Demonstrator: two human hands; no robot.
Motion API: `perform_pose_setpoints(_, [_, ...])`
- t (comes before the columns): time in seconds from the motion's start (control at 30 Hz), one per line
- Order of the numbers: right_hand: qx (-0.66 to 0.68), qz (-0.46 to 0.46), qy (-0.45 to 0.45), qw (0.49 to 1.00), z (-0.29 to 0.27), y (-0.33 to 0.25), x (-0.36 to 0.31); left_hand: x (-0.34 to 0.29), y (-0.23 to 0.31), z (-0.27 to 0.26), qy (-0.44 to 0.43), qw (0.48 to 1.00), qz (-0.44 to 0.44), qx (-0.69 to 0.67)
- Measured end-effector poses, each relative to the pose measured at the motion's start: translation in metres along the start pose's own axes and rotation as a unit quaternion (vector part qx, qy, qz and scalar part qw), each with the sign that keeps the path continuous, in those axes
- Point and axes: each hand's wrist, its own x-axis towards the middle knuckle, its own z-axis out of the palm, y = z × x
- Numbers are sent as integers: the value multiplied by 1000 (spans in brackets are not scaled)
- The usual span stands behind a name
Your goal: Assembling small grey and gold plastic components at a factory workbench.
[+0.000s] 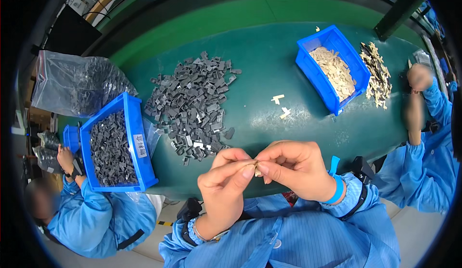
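Observation:
My left hand (226, 183) and my right hand (298, 169) meet over the table's near edge, thumbs and fingertips pinched together. Between them sits a small beige plastic piece (258, 172), mostly covered by the fingers; its full shape cannot be seen. Ahead of my hands, two loose beige pieces (285, 113) lie on the green tabletop (260, 56). A wide heap of small dark grey plastic parts (192, 99) spreads to the left of them. At the far right, a blue bin (315, 82) holds many flat beige pieces (332, 68).
On the left stands a blue bin (139, 164) full of dark parts, beside a clear plastic bag (72, 82) of dark pieces. Beige and black pieces (378, 75) are heaped right of the far bin. Co-workers in blue sit at left (106, 220) and right (418, 171).

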Motion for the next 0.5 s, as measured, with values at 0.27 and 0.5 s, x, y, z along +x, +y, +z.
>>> perform_pose_setpoints(0.27, [-275,-161,102,942,-35,-41,14,8,15,-6,62,996,43,-42])
perform_pose_setpoints(0.5, [-678,-224,196,672,-119,-101,36,11,37,-20,41,908,235,343])
